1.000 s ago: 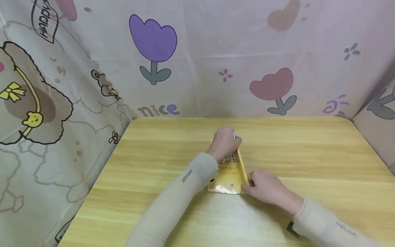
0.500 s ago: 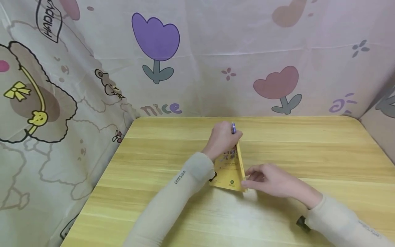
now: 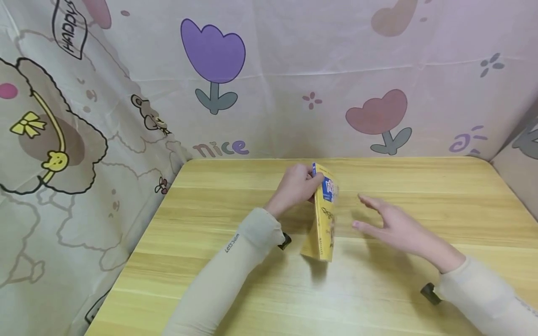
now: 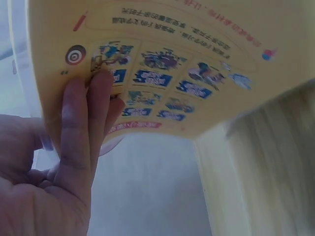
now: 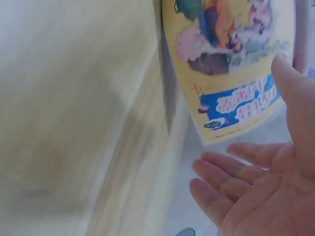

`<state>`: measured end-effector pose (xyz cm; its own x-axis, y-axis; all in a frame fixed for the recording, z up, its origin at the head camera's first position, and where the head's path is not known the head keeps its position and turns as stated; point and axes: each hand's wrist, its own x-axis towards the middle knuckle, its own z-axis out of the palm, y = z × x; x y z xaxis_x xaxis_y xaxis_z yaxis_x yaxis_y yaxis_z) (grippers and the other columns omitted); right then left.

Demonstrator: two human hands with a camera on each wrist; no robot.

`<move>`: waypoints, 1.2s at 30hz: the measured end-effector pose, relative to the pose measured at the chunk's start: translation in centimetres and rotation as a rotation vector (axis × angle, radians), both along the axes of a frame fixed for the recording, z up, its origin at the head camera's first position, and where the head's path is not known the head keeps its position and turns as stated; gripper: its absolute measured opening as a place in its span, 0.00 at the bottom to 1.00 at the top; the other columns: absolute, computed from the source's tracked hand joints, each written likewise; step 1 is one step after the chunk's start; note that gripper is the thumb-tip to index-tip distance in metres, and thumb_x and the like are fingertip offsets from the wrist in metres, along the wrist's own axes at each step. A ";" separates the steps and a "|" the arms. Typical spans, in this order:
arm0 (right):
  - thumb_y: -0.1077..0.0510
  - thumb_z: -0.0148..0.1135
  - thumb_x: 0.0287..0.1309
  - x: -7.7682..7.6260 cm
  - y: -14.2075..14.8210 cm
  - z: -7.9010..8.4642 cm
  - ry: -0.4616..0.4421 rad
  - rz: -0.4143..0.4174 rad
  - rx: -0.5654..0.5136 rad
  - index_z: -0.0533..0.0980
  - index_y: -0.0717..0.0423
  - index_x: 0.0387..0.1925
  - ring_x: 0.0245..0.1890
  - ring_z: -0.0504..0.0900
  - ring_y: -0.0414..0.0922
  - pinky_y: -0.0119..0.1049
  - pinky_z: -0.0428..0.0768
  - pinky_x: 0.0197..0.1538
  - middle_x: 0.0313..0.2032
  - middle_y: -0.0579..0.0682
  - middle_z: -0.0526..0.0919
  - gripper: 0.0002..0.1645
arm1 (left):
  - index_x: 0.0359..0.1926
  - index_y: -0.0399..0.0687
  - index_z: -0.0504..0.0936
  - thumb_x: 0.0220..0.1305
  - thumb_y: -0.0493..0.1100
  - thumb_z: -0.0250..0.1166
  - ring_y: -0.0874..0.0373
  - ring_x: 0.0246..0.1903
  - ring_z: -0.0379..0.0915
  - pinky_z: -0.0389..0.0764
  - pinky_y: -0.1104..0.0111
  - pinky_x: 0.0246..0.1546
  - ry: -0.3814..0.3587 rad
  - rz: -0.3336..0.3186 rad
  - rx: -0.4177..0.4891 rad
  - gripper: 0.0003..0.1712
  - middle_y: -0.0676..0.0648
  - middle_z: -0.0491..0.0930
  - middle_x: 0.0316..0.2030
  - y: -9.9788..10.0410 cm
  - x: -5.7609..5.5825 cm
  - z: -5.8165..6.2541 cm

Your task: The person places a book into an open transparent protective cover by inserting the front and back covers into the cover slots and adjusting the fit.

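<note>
A thin yellow book point(image 3: 323, 219) stands tilted on its narrow side in the head view, spine toward me. My left hand point(image 3: 297, 184) grips it near the far end of the spine, thumb on one side and fingers on the other. In the left wrist view, those fingers lie against the back cover point(image 4: 197, 73), printed with small pictures. The right wrist view shows the front cover point(image 5: 236, 64) with a cartoon picture and a blue title block. To the right of the book, my right hand point(image 3: 395, 226) is apart from it, fingers spread and holding nothing.
The wooden table point(image 3: 210, 205) extends around the book on all sides. Behind it hangs a pale curtain point(image 3: 286, 56) with printed flowers, and another printed cloth point(image 3: 84, 163) covers the left side. A dark wrist camera point(image 3: 430, 294) sits under the right sleeve.
The book has swung up from lying back cover upward, so its spine and front cover now show. My right hand has let go of its near corner and moved right.
</note>
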<state>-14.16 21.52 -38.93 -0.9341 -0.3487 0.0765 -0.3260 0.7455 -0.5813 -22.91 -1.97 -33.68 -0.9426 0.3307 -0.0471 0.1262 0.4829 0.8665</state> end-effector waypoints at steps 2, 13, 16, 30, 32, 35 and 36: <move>0.36 0.55 0.63 -0.2 0.5 0.3 0.008 -0.020 -0.002 0.51 0.65 0.73 0.63 0.61 0.65 0.62 0.60 0.60 0.68 0.65 0.59 0.51 | 0.41 0.36 0.79 0.69 0.43 0.55 0.59 0.19 0.81 0.82 0.67 0.19 -0.026 -0.014 0.034 0.14 0.48 0.82 0.25 -0.1 0.0 0.0; 0.42 0.44 0.73 -2.1 4.4 1.8 -0.022 -0.124 -0.093 0.38 0.60 0.76 0.63 0.60 0.66 0.64 0.62 0.58 0.67 0.70 0.57 0.45 | 0.54 0.34 0.74 0.75 0.47 0.49 0.50 0.30 0.83 0.84 0.61 0.29 -0.178 -0.198 0.350 0.20 0.44 0.84 0.34 -2.0 -0.6 -2.5; 0.43 0.39 0.75 -2.2 4.8 1.7 -0.020 -0.136 -0.109 0.41 0.61 0.76 0.61 0.63 0.68 0.65 0.61 0.58 0.65 0.72 0.61 0.41 | 0.57 0.35 0.72 0.76 0.48 0.49 0.52 0.28 0.82 0.84 0.65 0.28 -0.217 -0.231 0.470 0.21 0.43 0.83 0.32 -2.4 -0.6 -3.2; 0.40 0.40 0.73 -2.3 4.2 -0.4 -0.063 -0.114 -0.057 0.37 0.59 0.76 0.64 0.57 0.67 0.66 0.56 0.61 0.68 0.70 0.54 0.45 | 0.58 0.45 0.74 0.76 0.50 0.47 0.54 0.25 0.81 0.81 0.63 0.25 -0.195 -0.083 0.074 0.20 0.48 0.84 0.31 -5.6 -1.0 -7.9; 0.39 0.41 0.73 -2.3 4.1 -0.6 -0.056 -0.121 -0.047 0.38 0.59 0.76 0.64 0.58 0.67 0.66 0.55 0.60 0.68 0.69 0.54 0.45 | 0.57 0.45 0.75 0.75 0.50 0.48 0.54 0.24 0.80 0.82 0.64 0.23 -0.173 -0.075 -0.009 0.19 0.48 0.83 0.30 -5.6 -1.0 -8.3; 0.39 0.41 0.73 -2.1 4.1 -0.8 -0.053 -0.124 -0.033 0.38 0.59 0.76 0.64 0.58 0.67 0.66 0.55 0.61 0.68 0.70 0.54 0.46 | 0.51 0.44 0.78 0.74 0.50 0.50 0.56 0.22 0.79 0.81 0.67 0.21 -0.128 -0.076 -0.121 0.17 0.48 0.82 0.27 -5.4 -0.9 -8.6; 0.39 0.41 0.73 -2.1 4.2 -0.9 -0.055 -0.125 -0.031 0.38 0.59 0.76 0.64 0.58 0.67 0.66 0.55 0.61 0.68 0.70 0.54 0.46 | 0.48 0.44 0.79 0.74 0.50 0.51 0.56 0.21 0.79 0.81 0.68 0.20 -0.122 -0.073 -0.153 0.16 0.48 0.81 0.26 -5.3 -0.8 -8.6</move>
<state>-16.26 25.68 -39.82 -0.9732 -0.2277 0.0332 -0.1989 0.7598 -0.6189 -23.75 -7.24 -42.31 -0.9008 0.3778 -0.2142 0.0641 0.6035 0.7948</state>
